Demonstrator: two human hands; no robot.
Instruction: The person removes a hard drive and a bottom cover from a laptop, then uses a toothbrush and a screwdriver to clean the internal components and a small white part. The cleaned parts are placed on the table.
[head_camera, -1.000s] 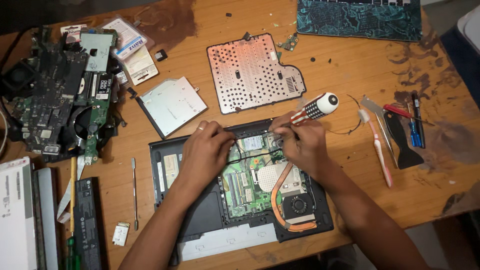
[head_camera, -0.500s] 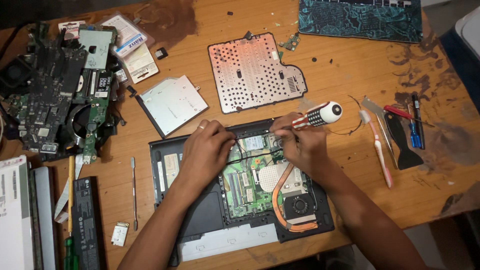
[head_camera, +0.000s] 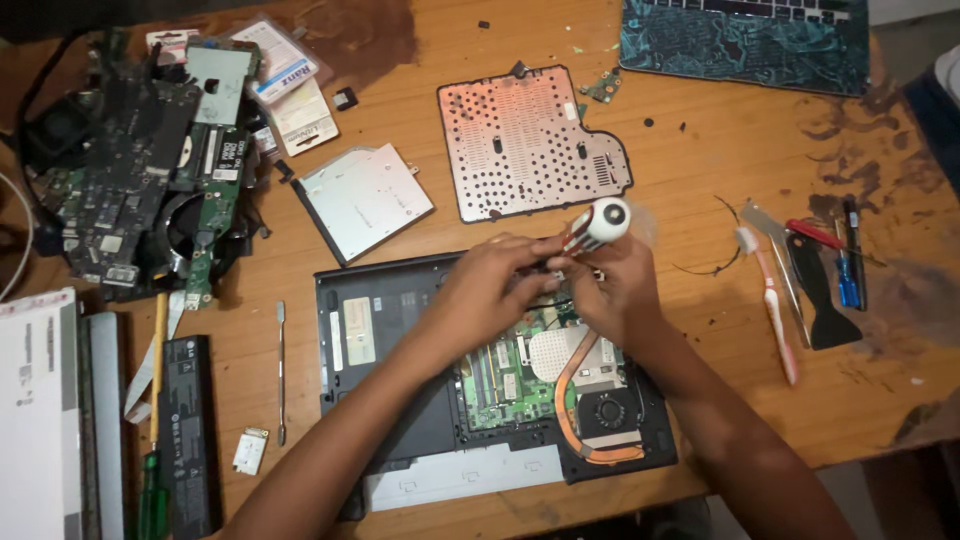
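An opened laptop (head_camera: 400, 400) lies bottom-up on the wooden table (head_camera: 700, 170), its green circuit board and copper pipe showing, with its perforated metal cover (head_camera: 520, 140) set down beyond it. Over the laptop's far edge the right hand (head_camera: 615, 295) has its fingers wrapped round a screwdriver (head_camera: 597, 226) with a red-and-white handle, tilted up and away. The left hand (head_camera: 490, 290), fingers curled, pinches at the tip, both forearms reaching in from the near side.
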